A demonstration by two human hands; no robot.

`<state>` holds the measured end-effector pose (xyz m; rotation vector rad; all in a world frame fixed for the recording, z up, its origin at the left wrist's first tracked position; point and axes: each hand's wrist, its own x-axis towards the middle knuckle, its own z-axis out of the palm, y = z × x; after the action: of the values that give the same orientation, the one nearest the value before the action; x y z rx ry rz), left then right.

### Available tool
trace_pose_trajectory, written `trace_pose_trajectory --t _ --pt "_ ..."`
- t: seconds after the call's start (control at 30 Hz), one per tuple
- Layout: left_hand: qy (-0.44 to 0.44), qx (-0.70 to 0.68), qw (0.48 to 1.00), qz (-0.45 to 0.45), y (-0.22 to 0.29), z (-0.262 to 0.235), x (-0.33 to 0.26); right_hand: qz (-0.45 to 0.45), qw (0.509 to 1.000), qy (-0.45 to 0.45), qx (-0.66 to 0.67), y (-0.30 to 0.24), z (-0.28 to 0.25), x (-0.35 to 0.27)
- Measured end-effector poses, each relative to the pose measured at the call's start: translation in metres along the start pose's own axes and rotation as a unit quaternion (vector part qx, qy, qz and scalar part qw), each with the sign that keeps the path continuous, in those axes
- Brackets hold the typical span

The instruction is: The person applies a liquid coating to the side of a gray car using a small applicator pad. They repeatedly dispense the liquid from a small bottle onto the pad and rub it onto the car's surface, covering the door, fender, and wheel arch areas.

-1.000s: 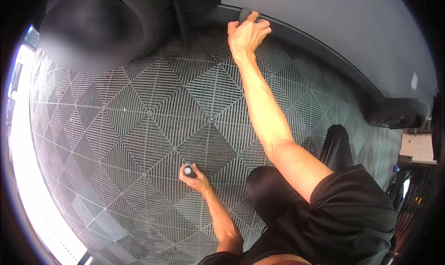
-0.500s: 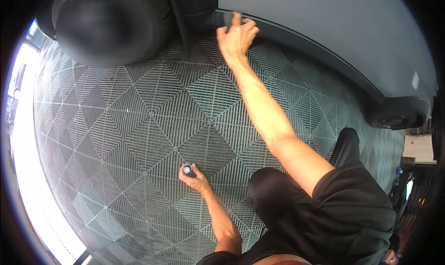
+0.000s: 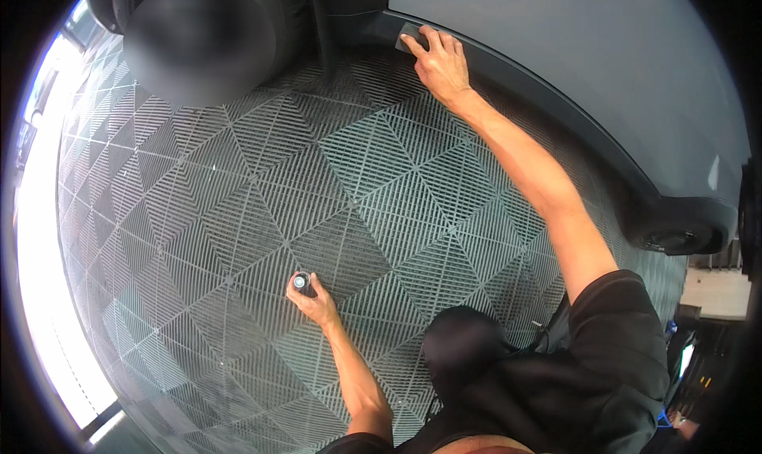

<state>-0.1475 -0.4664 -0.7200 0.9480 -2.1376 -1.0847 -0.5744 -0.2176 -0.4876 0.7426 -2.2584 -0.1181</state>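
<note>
Left of lower centre, the left hand [image 3: 317, 302] curls snugly around a dark bottle [image 3: 301, 282], while at upper centre the right hand [image 3: 443, 63], fingers slightly spread, grasps a grey pad [image 3: 409, 31] against the sill [image 3: 512, 74].

A dark grey floor [image 3: 238, 240] of slatted tiles spreads before me in a diamond pattern, with paler, greenish tiles [image 3: 417, 168] near its middle. Glaring white light [image 3: 48, 271] runs along the floor's left edge. Beyond its right edge, a pale surface [image 3: 718, 283] adjoins a dim, cluttered area [image 3: 706, 359], its details unclear.
</note>
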Motion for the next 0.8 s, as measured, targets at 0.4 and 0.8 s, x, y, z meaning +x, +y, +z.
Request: trace_pose_trajectory --t 0.4,0.8 --pt "0.006 0.019 1.000 0.006 -0.003 0.000 0.002 -0.012 0.999 0.039 0.014 0.023 -0.001 -0.024" --pt "0.008 0.021 1.000 0.019 0.008 0.003 0.001 -0.069 0.996 0.054 0.006 -0.023 0.061 0.015"
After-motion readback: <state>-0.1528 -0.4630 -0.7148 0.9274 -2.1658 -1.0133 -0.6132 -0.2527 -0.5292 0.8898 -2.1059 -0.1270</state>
